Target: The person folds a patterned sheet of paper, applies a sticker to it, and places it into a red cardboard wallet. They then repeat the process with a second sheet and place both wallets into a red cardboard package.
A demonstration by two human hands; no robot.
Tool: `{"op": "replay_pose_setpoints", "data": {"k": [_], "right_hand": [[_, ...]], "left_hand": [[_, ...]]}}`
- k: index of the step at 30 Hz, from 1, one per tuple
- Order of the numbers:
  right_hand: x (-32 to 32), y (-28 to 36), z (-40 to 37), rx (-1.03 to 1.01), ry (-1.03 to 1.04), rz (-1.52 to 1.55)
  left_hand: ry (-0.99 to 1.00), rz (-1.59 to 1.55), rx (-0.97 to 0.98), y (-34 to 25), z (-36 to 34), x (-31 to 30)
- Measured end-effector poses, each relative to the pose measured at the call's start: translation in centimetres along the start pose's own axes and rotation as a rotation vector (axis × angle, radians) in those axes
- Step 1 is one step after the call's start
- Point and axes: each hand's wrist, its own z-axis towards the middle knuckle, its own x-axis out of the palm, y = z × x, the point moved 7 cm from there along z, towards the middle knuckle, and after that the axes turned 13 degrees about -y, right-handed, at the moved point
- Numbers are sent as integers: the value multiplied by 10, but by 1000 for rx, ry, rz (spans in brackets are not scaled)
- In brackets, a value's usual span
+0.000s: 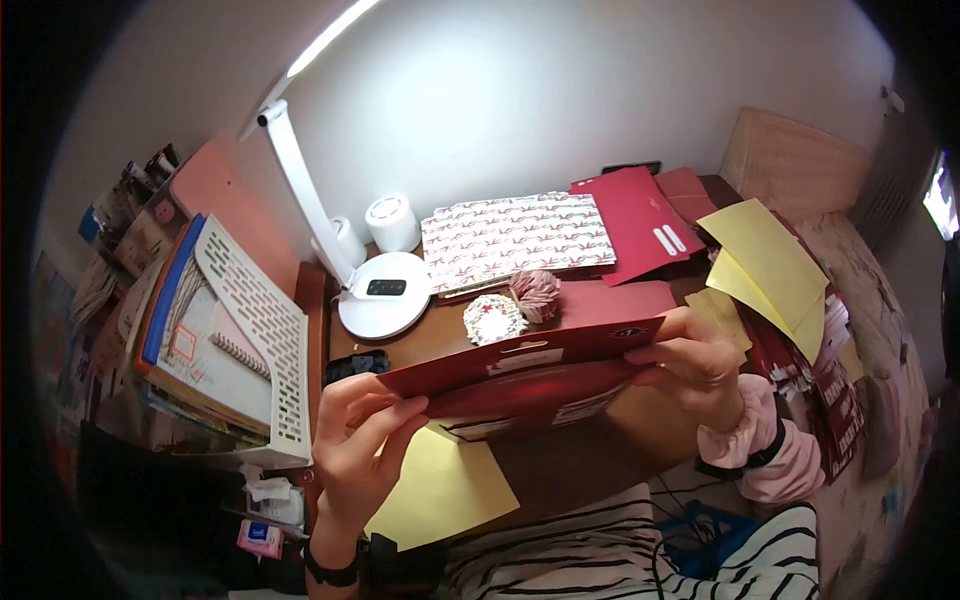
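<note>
Your left hand (pixel 365 430), right hand (pixel 695 360) pinch flat red card folder (pixel 520 372) by its ends; looks light, likely bendy between fingers. Grip short edges, near corners.

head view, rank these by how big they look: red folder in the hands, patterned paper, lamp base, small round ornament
1. red folder, though it is held nearest the camera, so its lead over the paper is unsure
2. patterned paper
3. lamp base
4. small round ornament
</note>
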Motion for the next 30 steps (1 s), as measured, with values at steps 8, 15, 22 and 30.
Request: {"op": "replay_pose_setpoints", "data": {"k": [8,15,22,30], "right_hand": [[-1,-2,-1,-54,-75,99],[1,5,0,-108,-49,-29],[5,-2,-1,68,-85,77],[5,-11,-5,61,-114,97]], "left_hand": [[-8,11,-39,1,-2,0],[4,20,1,3,-3,-1],[-40,-41,-120,11,-5,3],[-32,-220,-272,18,-6,9]]}}
